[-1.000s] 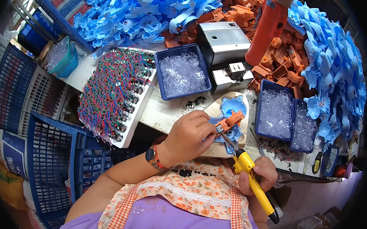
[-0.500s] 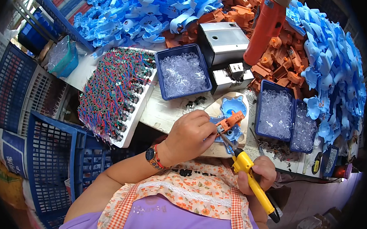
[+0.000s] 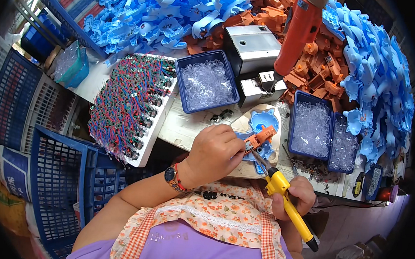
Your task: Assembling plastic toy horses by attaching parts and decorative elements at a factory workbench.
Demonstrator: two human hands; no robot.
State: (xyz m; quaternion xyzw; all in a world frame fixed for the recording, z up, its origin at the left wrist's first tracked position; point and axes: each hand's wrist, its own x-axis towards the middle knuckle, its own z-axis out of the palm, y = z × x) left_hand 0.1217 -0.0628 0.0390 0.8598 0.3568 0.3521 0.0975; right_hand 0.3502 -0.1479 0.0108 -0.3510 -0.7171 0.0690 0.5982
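**Left hand (image 3: pixel 217 148) on an orange part (image 3: pixel 262 136), right hand (image 3: pixel 294 197) on a yellow tool (image 3: pixel 286 203)**

In the head view, the left hand pinches the near end of the orange part between thumb and fingers. That part lies just right of the left hand, above a light-blue shell (image 3: pixel 264 118) seated on a pale board (image 3: pixel 273 155). The right hand is wrapped around the handle of the yellow tool, whose metal tip points up and left from it to the orange part's lower end; whether it touches cannot be told.

Left of the left hand, a white tray (image 3: pixel 163 118) of wired boards sits on the desk (image 3: pixel 181 128). Beyond that hand stands a blue bin (image 3: pixel 188 110) of clear pieces, with a metal box (image 3: pixel 255 40) to its right. Beyond the right hand is another bin (image 3: pixel 307 153) of clear pieces. Farther from both hands rise piles of light-blue shells (image 3: pixel 162 17) and orange parts (image 3: pixel 315 74), and a red tool (image 3: pixel 297 35) hangs upright.
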